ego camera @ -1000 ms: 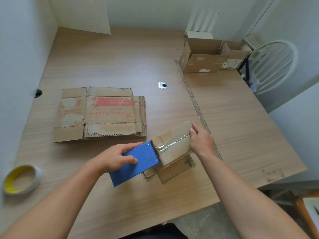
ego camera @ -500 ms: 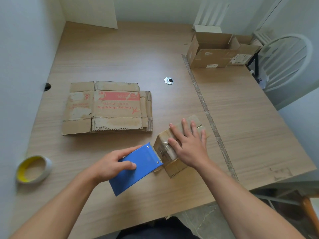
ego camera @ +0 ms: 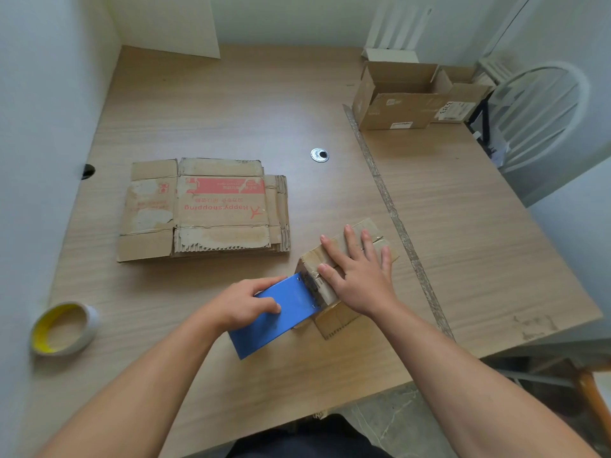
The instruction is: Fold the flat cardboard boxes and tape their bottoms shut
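A small folded cardboard box point(ego camera: 330, 320) stands bottom-up near the table's front edge. My right hand point(ego camera: 360, 276) lies flat on its top, fingers spread straight over the taped flaps. My left hand point(ego camera: 244, 302) grips a blue tape dispenser point(ego camera: 281, 317), whose toothed end touches the box's left side. A stack of flat cardboard boxes point(ego camera: 205, 209) with red "Happy shopping" print lies to the left of the middle of the table.
A tape roll with a yellow core point(ego camera: 64, 328) sits at the front left. Two folded open boxes point(ego camera: 400, 97) stand at the back right. A metal grommet point(ego camera: 319, 155) is in the table's middle. A white chair point(ego camera: 542, 114) stands past the right edge, a wall on the left.
My right hand went from gripping the box's far end to lying flat on its top. The box now sits level instead of tilted. The dispenser stays at its left side.
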Demonstrator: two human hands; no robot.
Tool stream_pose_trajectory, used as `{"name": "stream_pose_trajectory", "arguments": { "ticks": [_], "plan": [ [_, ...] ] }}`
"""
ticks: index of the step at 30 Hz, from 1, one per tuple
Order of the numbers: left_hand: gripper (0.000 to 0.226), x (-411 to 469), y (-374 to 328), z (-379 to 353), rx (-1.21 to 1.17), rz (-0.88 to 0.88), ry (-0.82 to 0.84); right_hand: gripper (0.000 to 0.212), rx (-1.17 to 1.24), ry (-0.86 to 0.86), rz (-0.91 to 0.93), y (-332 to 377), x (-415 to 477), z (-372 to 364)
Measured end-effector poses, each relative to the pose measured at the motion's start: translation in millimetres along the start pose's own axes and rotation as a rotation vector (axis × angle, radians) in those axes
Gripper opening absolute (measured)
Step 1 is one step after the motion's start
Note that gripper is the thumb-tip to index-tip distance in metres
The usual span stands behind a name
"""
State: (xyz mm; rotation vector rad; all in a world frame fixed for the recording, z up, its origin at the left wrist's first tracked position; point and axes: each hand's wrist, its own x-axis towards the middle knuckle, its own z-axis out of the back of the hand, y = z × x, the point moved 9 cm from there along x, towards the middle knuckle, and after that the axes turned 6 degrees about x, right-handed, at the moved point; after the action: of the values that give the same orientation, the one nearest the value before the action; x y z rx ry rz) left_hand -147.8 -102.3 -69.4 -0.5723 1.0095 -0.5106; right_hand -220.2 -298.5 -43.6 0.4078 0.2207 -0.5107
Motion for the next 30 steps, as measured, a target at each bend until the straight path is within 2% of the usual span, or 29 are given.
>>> {"name": "stream_pose_trajectory", "arguments": {
  "ticks": [8, 11, 15, 20, 25, 27, 30],
  "plan": [
    [0.055, -1.0, -12.0, 2.8, 0.078, 0.047, -0.055, 0.056, -0.028, -0.005, 0.013, 2.5, -0.5, -0.8],
    [0.047, -1.8, -16.2, 4.8, 0.111, 0.089, -0.081, 0.055, -0.034, -0.010, 0.010, 3.7, -1.2, -1.5],
    [0.041, -1.8, -29.0, 11.1, 0.217, 0.136, -0.113, 0.055, -0.045, -0.020, 0.002, 5.1, -1.6, -0.6],
    [0.049, -2.3, -39.0, 13.1, 0.310, 0.185, -0.156, 0.054, -0.033, -0.025, -0.005, 6.1, -2.3, 0.2],
    [0.042, -5.5, -33.0, -0.2, 0.439, 0.182, -0.220, 0.054, -0.012, -0.008, 0.021, 8.7, -1.5, -0.6],
    [0.039, -7.9, -26.9, -5.7, 0.417, 0.162, -0.223, 0.053, -0.007, -0.056, 0.036, 9.5, -2.5, 4.5],
    [0.049, -16.4, -14.5, 1.9, 0.363, 0.151, -0.279, 0.049, -0.097, -0.258, 0.096, 23.6, -13.0, 23.9]
  ]
}}
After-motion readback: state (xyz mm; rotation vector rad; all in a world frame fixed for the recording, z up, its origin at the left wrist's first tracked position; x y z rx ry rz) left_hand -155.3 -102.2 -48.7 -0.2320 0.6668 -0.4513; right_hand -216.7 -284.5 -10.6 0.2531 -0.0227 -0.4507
